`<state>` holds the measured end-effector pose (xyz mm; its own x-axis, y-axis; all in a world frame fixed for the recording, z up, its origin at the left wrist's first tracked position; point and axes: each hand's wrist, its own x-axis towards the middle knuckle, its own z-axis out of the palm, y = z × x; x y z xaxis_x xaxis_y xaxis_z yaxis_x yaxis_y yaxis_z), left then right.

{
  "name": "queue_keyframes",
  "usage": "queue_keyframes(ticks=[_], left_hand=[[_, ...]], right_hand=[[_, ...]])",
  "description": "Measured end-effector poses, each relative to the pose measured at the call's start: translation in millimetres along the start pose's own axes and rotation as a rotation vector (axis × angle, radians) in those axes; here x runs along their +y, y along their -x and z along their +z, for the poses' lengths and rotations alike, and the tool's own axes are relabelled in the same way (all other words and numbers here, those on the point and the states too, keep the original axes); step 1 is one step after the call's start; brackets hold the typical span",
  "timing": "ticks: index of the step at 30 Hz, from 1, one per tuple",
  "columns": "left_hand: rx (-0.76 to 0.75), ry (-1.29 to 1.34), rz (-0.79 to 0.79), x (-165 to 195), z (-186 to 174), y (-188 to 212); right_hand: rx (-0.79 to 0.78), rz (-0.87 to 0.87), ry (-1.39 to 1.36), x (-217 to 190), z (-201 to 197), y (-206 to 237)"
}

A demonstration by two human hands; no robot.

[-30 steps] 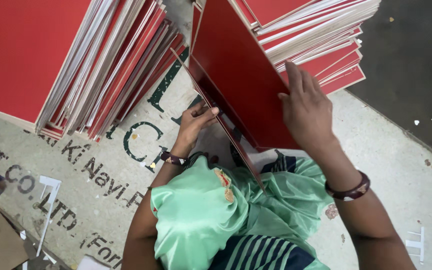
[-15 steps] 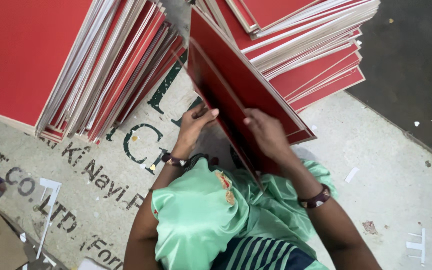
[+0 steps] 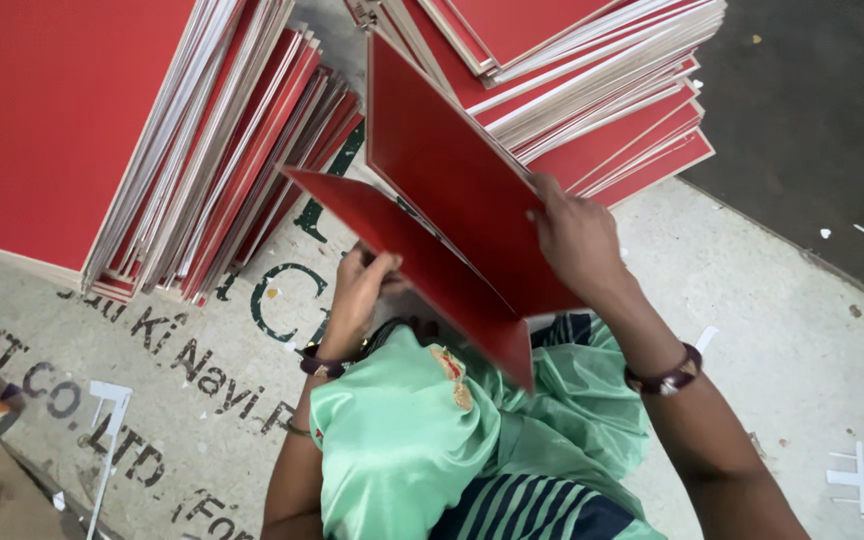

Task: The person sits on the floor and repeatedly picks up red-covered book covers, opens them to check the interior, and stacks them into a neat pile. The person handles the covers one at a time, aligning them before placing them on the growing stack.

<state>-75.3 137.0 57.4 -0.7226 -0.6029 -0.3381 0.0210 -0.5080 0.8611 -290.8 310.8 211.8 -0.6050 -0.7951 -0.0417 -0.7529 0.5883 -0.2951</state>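
I hold a folded red card cover (image 3: 452,190) in front of me, opened like a book into two panels. My right hand (image 3: 577,240) grips the right edge of its upper panel. My left hand (image 3: 357,295) is under the lower panel, fingers curled at its underside. The fold runs down towards my lap, over green cloth (image 3: 422,440).
A tall slanted stack of red and white boards (image 3: 152,150) stands at the left. Another fanned stack of red boards (image 3: 592,70) lies at the top right. A pale printed sheet (image 3: 152,340) covers the floor; dark floor (image 3: 822,120) lies to the right with white scraps.
The cover has swung open into two panels. My right hand slid down and then back up its right edge, and my left hand stayed beneath it.
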Motion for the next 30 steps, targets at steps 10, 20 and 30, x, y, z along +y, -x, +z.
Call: queue_keyframes(ticks=[10, 20, 30], left_hand=[[0.087, 0.056, 0.01, -15.2, 15.5, -69.1], [0.23, -0.439, 0.31, 81.5, -2.8, -194.9], [0.091, -0.436, 0.44, 99.7, 22.3, -244.3]], right_hand=[[0.409, -0.041, -0.463, 36.1, 10.3, 44.8], [0.568, 0.357, -0.99, 110.9, 172.8, 102.5], [0.562, 0.426, -1.028, 91.7, 237.5, 53.7]])
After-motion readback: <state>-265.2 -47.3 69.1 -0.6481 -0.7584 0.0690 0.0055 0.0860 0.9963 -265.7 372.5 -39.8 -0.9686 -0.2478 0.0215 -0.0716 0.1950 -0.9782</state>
